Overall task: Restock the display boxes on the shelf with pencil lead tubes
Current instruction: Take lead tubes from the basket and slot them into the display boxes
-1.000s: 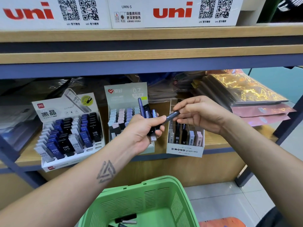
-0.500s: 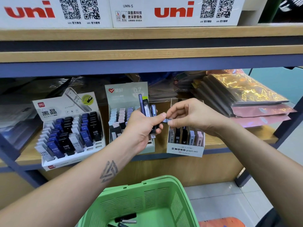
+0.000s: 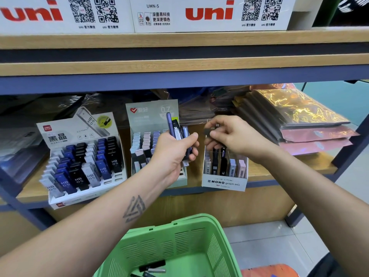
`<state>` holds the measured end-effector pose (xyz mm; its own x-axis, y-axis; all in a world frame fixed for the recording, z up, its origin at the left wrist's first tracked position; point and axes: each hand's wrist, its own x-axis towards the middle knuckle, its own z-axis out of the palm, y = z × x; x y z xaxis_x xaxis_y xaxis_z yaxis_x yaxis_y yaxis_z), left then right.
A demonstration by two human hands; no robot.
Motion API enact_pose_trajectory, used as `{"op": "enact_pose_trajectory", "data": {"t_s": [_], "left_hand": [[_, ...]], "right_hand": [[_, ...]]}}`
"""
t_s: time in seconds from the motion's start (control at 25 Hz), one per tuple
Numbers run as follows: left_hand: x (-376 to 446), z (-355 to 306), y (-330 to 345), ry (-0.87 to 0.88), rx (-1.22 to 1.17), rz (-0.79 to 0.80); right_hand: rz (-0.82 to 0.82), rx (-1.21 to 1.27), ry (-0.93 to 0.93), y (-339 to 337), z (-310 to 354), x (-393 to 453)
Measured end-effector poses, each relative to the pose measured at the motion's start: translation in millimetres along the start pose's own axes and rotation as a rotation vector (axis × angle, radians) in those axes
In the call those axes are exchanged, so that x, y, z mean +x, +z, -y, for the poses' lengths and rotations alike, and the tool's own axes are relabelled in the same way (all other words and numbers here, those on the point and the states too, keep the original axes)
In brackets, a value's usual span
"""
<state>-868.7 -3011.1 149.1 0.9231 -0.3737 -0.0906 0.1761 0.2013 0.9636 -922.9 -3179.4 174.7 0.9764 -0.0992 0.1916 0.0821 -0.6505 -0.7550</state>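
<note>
My left hand (image 3: 175, 150) grips a bunch of pencil lead tubes (image 3: 177, 128), purple, black and light blue, held upright in front of the grey 0.7 display box (image 3: 151, 114). My right hand (image 3: 233, 134) pinches one dark lead tube (image 3: 208, 131) just above the white MONO graph MG display box (image 3: 223, 183), which holds several upright tubes. A wider deli HB 0.5 display box (image 3: 65, 134) with blue, black and clear tubes stands at the left of the wooden shelf (image 3: 289, 168).
A green plastic basket (image 3: 179, 234) sits below my arms with a few dark tubes (image 3: 152, 266) in its bottom. Stacked shiny plastic pouches (image 3: 299, 116) lie on the shelf at right. White uni cartons (image 3: 209, 13) stand on the upper shelf.
My right hand took one dark tube from the bunch in my left hand and has moved right with it, over the MONO box. The left hand has stayed in place.
</note>
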Motion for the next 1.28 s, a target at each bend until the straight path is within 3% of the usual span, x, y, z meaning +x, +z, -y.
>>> {"op": "enact_pose_trajectory", "data": {"t_s": [0.2, 0.4, 0.64, 0.76, 0.88, 1.04, 1.28], "left_hand": [[-5.5, 1.6, 2.6, -0.072, 0.073, 0.045], [-8.7, 0.1, 7.5, -0.032, 0.134, 0.078], [-7.6, -0.9, 7.4, -0.017, 0.144, 0.065], [-3.9, -8.0, 8.6, -0.056, 0.085, 0.089], [-0.1, -13.3, 8.6, -0.126, 0.032, 0.091], [0.2, -12.6, 9.2, -0.168, 0.005, 0.101], [0.0, -10.1, 6.1, -0.171, 0.027, 0.099]], "right_hand": [[0.006, 0.697, 0.217, -5.5, 4.1, -0.9], [0.023, 0.754, 0.207, -1.5, 8.3, 0.0], [-0.101, 0.574, 0.110, -14.9, 6.6, 4.4], [-0.299, 0.583, 0.085, -32.7, -2.6, 15.3], [-0.488, 0.364, 0.062, -43.7, -19.0, 28.8], [-0.514, -0.106, 0.077, -35.3, -29.3, 42.3], [-0.479, -0.344, 0.003, -16.2, -42.2, 54.9]]}}
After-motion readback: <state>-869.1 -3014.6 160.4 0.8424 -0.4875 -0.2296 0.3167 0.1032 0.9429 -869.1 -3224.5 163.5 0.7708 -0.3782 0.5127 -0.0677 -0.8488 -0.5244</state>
